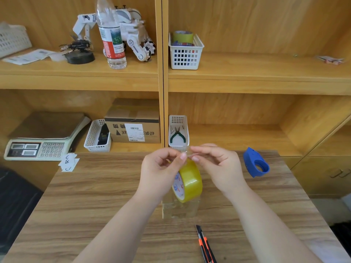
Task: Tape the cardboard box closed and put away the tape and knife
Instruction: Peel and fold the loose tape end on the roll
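A yellow tape roll (pixel 190 182) hangs upright above the wooden table (pixel 95 205), between my two hands. The fingertips of my left hand (pixel 161 168) and my right hand (pixel 216 162) meet above the roll and pinch its clear loose end. A clear stretch of tape (pixel 180 210) shows just below the roll; I cannot tell whether it lies on the table or hangs. An orange-and-black utility knife (pixel 205 245) lies on the table near the front edge, blade end pointing away. A cardboard box (pixel 133 124) with a white label sits on the lower shelf, flaps down.
A blue tape dispenser (pixel 255 166) lies on the table to the right. On the lower shelf are a scale (pixel 38 143), a white basket (pixel 95 137) and a basket with pliers (pixel 178 133). The upper shelf holds a bottle (pixel 112 35), a toy robot and a basket of tape rolls (pixel 186 52).
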